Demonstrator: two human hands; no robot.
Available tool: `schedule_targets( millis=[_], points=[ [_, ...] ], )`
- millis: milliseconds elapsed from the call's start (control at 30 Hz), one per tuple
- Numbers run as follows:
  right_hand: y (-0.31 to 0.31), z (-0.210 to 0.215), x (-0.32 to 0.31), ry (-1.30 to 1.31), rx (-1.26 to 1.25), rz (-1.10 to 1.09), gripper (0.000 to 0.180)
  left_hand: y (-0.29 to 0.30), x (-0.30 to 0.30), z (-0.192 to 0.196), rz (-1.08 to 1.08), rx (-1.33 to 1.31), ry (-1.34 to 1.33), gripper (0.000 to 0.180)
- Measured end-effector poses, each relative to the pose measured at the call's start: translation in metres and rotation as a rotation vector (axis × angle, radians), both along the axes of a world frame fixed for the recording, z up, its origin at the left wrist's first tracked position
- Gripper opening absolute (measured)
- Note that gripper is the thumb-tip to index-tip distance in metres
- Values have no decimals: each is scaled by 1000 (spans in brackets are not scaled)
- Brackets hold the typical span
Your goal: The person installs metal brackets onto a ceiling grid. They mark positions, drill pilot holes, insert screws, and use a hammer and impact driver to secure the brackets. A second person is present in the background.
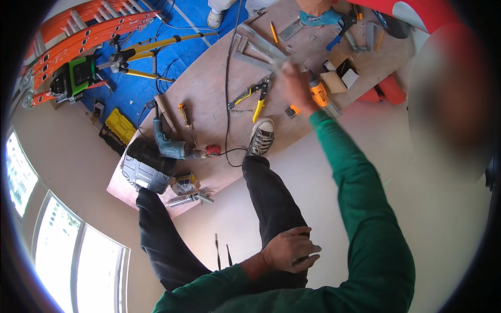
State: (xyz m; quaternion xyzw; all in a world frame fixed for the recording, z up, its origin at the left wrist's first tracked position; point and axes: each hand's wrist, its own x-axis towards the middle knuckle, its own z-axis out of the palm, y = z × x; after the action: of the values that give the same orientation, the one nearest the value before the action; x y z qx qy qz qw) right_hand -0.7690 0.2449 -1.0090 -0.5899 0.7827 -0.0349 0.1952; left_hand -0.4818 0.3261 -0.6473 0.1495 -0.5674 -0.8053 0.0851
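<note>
My left hand (291, 250) rests over my knee, its fingers apart and slightly bent, with no tool visible in it. My right arm reaches forward over the wooden board (209, 73). At its end my right hand (295, 86) is smeared by motion, and whether it holds anything is unclear. It is close to the end of a grey metal frame (261, 46). Just left of it lies a plier-like tool (254, 97) with yellow and black handles. To its right is an orange-and-black power tool (317, 93), partly hidden by my wrist.
A corded teal drill (169, 143), a screwdriver (182, 112) and a grey tool case (146, 169) lie at the left. A black cable (228, 73) crosses the board. An orange ladder (99, 28) and a yellow-legged tripod (141, 53) stand beyond. Another person's red sleeve (438, 15) enters at upper right.
</note>
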Motion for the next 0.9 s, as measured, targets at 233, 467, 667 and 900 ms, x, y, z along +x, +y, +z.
schedule_targets(
  millis=[233,467,667,900],
  points=[
    [3,1,258,-63,93,234,21,12,56,-3,32,-55,-19,36],
    [28,18,290,-320,53,-417,17,43,82,-11,160,28,-6,61],
    [14,-9,215,-283,-110,-580,36,28,82,-9,255,10,13,46],
    [2,-30,200,-137,115,-321,51,3,78,-5,279,106,56,29]
  ],
)
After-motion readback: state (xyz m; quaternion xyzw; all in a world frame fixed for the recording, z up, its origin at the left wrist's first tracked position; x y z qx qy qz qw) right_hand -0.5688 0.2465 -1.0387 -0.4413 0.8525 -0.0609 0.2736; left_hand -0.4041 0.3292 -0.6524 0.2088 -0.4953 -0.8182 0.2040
